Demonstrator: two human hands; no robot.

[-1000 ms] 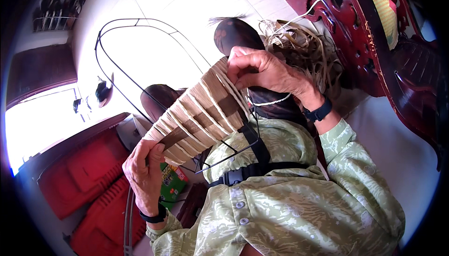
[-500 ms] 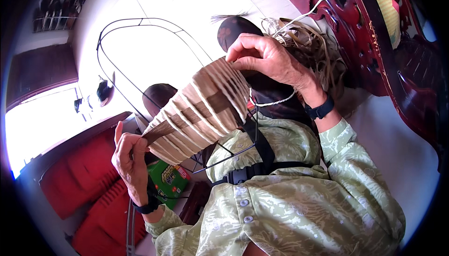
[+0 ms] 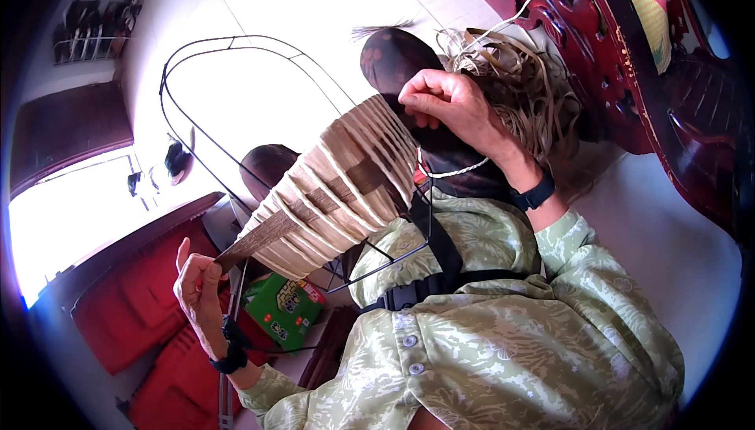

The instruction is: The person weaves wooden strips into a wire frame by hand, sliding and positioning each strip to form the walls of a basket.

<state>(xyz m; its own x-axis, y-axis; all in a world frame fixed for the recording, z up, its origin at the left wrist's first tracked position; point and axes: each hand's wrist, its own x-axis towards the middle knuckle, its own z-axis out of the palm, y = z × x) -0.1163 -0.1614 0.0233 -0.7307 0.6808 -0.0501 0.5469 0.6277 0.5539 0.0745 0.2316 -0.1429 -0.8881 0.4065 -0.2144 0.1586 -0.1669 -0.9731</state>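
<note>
A tapered panel (image 3: pixel 322 218) of pale fibre, crossed by cream cords, lies slanted on a black wire frame (image 3: pixel 252 36) over my lap. My left hand (image 3: pixel 198 292) pinches the end of a flat brown strip (image 3: pixel 259 237) that runs through the cords and projects from the panel's lower left. My right hand (image 3: pixel 452 115) is closed with curled fingers just off the panel's upper right end; what is in it, if anything, is hidden. A white cord (image 3: pixel 464 169) loops below that hand.
Tangled fibre strips (image 3: pixel 539 100) lie beside my dark-clad knee (image 3: pixel 393 60). A carved red wooden chair (image 3: pixel 613 76) with a yellow woven item (image 3: pixel 637 13) stands right. Red plastic pieces (image 3: pixel 126 312) and a green box (image 3: pixel 287 308) are lower left; a rack (image 3: pixel 90 25) is upper left.
My left hand has moved left and down, drawing the brown strip further out of the panel. My right hand has come away from the panel's edge, slightly to the right.
</note>
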